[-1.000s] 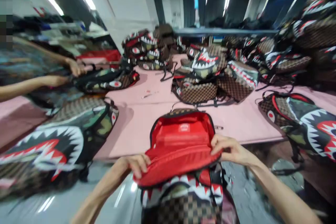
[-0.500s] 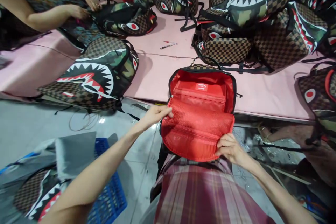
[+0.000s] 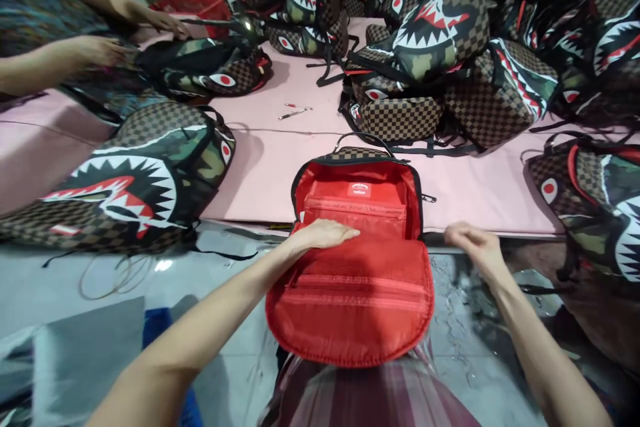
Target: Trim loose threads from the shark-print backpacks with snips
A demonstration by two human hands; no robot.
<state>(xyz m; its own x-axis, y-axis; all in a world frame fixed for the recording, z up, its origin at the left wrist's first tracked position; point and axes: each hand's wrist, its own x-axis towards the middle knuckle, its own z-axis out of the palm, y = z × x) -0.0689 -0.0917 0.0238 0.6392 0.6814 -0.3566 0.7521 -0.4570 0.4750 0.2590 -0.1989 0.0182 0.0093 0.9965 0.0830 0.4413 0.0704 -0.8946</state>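
Note:
An unzipped backpack [image 3: 350,330] stands at the table's front edge, its red-lined front panel folded down toward me. Red lining, a mesh pocket and a white printed label [image 3: 359,189] show inside. My left hand [image 3: 327,233] lies with fingers stretched across the lining near the fold of the panel. To the right of the backpack, my right hand [image 3: 475,247] is in the air, apart from it, slightly blurred. Its fingers are curled in, and nothing shows in them. The backpack's top handle [image 3: 365,137] arches over its far side.
Shark-mouth backpacks lie on the pink table [image 3: 280,180]: one backpack [image 3: 135,180] at left, a pile [image 3: 425,67] at the back and another backpack [image 3: 590,193] at right. Two pens [image 3: 295,112] lie mid-table. Another person's hands [image 3: 100,52] work at far left. A red crate [image 3: 195,10] stands behind.
My left hand has moved from the panel's left edge onto the lining. My right hand has let go of the panel's right edge and moved up and right. The panel now lies flatter.

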